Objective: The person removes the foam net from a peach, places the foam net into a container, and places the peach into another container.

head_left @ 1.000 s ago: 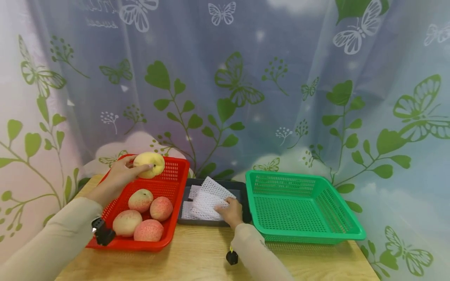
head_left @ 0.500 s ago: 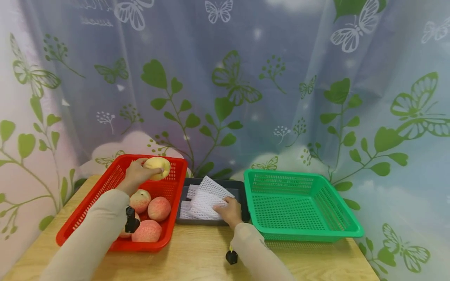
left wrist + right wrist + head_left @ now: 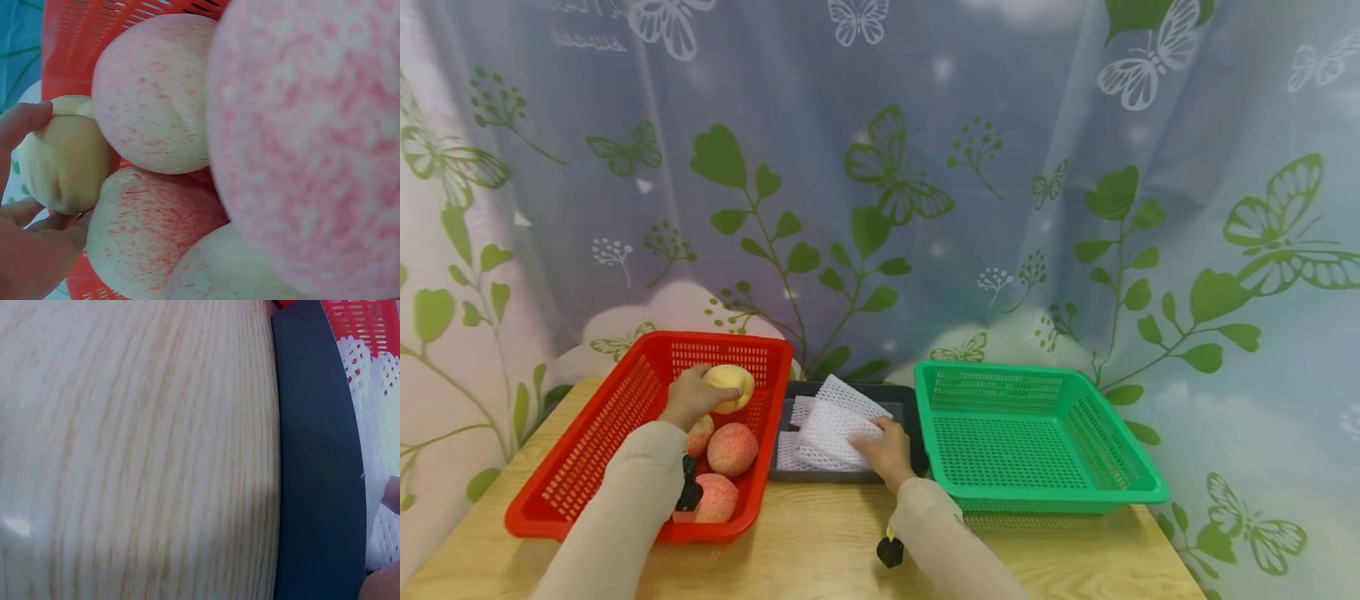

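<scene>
In the head view my left hand holds a pale yellow peach low inside the red basket. The left wrist view shows thumb and fingers gripping that yellow peach from opposite sides, close to the blushed peaches. Pink-red peaches lie below it in the basket; my forearm hides some of them. My right hand pinches the white foam fruit nets, piled in a dark grey tray. Only bits of that hand's fingers enter the right wrist view.
A green basket stands to the right of the tray. All three containers stand side by side on a wooden table. A patterned curtain hangs behind them.
My left hand has moved right and then down into the red basket, carrying the yellow peach. The right hand has stayed at the foam nets. The head view has shifted slightly.
</scene>
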The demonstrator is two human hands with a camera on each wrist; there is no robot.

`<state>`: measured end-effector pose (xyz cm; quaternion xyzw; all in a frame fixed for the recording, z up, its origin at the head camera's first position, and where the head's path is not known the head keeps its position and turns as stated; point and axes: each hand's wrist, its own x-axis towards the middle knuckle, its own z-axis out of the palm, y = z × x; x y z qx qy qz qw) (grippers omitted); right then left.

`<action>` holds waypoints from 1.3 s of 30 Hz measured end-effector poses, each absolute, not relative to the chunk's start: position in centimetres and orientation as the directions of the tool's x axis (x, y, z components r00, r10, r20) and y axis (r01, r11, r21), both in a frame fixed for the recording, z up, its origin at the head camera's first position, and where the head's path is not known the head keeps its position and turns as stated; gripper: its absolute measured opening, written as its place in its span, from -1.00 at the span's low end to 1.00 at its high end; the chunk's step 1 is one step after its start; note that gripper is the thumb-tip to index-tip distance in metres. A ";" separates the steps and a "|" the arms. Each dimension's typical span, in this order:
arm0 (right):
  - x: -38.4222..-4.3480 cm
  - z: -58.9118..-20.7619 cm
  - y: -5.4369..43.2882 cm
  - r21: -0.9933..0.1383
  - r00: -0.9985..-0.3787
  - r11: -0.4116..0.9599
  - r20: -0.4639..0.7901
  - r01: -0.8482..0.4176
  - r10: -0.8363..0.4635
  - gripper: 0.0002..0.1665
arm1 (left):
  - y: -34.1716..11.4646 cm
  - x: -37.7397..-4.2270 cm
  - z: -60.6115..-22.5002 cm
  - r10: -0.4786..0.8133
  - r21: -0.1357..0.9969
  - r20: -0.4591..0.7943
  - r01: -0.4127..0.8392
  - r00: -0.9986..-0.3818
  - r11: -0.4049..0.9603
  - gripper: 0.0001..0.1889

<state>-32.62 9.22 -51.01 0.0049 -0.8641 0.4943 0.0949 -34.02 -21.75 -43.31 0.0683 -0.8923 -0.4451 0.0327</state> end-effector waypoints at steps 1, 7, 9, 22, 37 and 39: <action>-32.6 -51.0 9.2 -0.855 -0.981 0.508 0.172 -0.105 0.087 -0.53 | -21.8 -34.1 -43.5 -0.146 0.787 0.011 -0.081 -0.989 0.612 -0.10; -32.8 -51.1 9.0 -0.848 -0.975 0.516 0.197 -0.117 0.104 -0.56 | -21.5 -34.3 -44.0 -0.101 0.754 0.034 -0.041 -0.994 0.656 -0.12; -32.7 -51.2 9.0 -0.845 -0.973 0.521 0.205 -0.123 0.104 -0.56 | -21.4 -34.5 -44.3 -0.086 0.727 0.041 -0.029 -0.995 0.686 -0.13; -32.6 -51.1 9.2 -0.853 -0.975 0.506 0.203 -0.129 0.093 -0.54 | -20.6 -34.7 -45.2 0.017 0.637 0.048 0.044 -0.999 0.769 -0.20; -32.3 -50.4 9.2 -0.824 -0.968 0.544 0.238 -0.155 0.085 -0.54 | -20.7 -34.4 -44.2 0.049 0.643 0.024 0.053 -0.999 0.764 -0.28; -32.3 -50.1 9.2 -0.818 -0.967 0.552 0.244 -0.164 0.073 -0.53 | -20.7 -34.4 -43.8 0.058 0.641 0.021 0.058 -0.998 0.766 -0.30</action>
